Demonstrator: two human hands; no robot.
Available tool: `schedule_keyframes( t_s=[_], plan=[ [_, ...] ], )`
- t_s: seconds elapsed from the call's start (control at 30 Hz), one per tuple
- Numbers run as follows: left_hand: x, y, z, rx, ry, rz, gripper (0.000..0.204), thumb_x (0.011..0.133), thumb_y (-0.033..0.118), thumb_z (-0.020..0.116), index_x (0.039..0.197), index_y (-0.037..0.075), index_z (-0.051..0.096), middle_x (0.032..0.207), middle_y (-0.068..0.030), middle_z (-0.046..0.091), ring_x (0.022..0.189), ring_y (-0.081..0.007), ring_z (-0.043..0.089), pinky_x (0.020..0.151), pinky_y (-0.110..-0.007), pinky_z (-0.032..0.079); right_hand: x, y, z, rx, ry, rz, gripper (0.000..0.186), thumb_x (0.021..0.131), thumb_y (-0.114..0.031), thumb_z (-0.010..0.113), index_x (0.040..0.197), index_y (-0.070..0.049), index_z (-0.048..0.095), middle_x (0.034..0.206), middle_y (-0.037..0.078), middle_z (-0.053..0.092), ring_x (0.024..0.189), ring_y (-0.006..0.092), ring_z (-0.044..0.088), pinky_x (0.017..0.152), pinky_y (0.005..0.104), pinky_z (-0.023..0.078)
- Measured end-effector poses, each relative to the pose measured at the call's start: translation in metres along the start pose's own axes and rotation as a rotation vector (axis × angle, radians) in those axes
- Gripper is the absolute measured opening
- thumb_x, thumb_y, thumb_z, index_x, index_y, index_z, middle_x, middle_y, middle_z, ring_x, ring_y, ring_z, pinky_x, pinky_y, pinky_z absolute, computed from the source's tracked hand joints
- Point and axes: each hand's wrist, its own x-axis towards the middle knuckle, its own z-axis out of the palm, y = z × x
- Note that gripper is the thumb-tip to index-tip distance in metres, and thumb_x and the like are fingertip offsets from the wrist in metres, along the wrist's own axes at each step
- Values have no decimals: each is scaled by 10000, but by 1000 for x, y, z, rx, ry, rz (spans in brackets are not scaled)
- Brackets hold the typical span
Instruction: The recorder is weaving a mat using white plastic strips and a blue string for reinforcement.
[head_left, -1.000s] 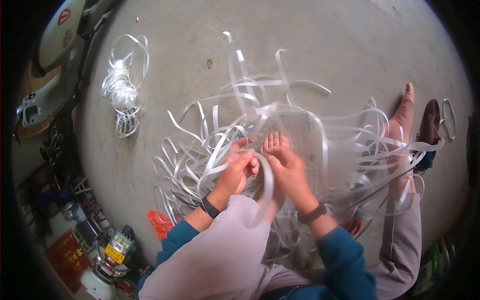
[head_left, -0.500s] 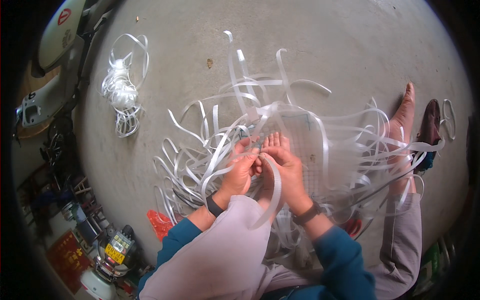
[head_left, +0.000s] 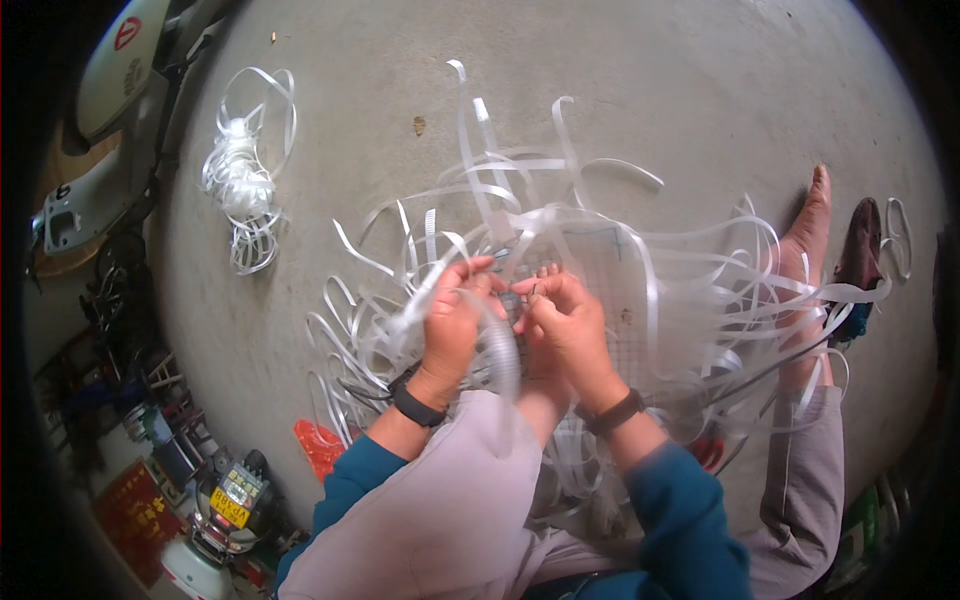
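I log, from my distance:

Left hand [head_left: 455, 325]: fingers bent; grip blurred, I cannot tell how firm.
Ribbed strap [head_left: 503, 365]: white, flat, blurred; I see it arch from beside the left hand's fingers, down between both wrists, left of the right hand [head_left: 572, 325].
Right hand: thumb and forefinger drawn narrow; I cannot tell what lies between them.
Panel [head_left: 612, 285]: pale, grid-patterned, beneath and beyond the hands, edged by glossy, curling white straps [head_left: 650, 290].
Bundle [head_left: 245, 185]: white strapping, knotted and looped, well apart leftward on smooth grey floor [head_left: 350, 110].
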Motion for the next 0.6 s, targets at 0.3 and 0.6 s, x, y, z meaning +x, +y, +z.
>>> schedule_keyframes(
  t_s=[0.3,0.6],
  plan=[
    [20,35,-14,-22,61,311,395,946,91,570,1310,-8,454,1225,-113,563,1173,-205,533,983,-333,445,17,-2,9,-240,7,98,58,845,-64,579,812,-18,593,672,37,638,540,99,618,465,214,455],
    [54,25,-33,649,21,312,258,866,18,609,1122,-7,592,1066,-113,656,989,-173,636,868,-300,506,29,9,20,-384,1,117,68,820,-52,587,847,10,591,638,71,616,480,147,604,428,262,462]
  ],
)
